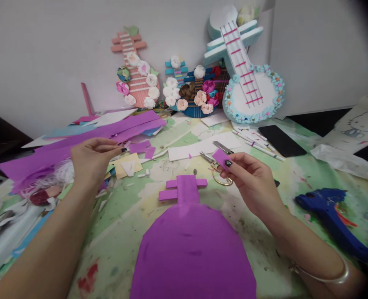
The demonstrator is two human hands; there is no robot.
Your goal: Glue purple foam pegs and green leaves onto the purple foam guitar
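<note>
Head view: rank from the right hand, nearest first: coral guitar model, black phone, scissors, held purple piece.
From the right hand:
1. Purple piece: pinched in its fingers.
2. Scissors: just beyond the fingertips.
3. Black phone: farther back, to the right.
4. Coral guitar model: far back left.

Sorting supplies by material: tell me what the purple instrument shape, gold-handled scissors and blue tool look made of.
Purple instrument shape: matte paper or thin foam skin, from its flat colour and faint creases; core hidden.
Gold-handled scissors: likely polished metal, from the blades' grey glint and the handle's shine.
Blue tool: probably smooth moulded plastic, given its even colour and contoured body.
</note>
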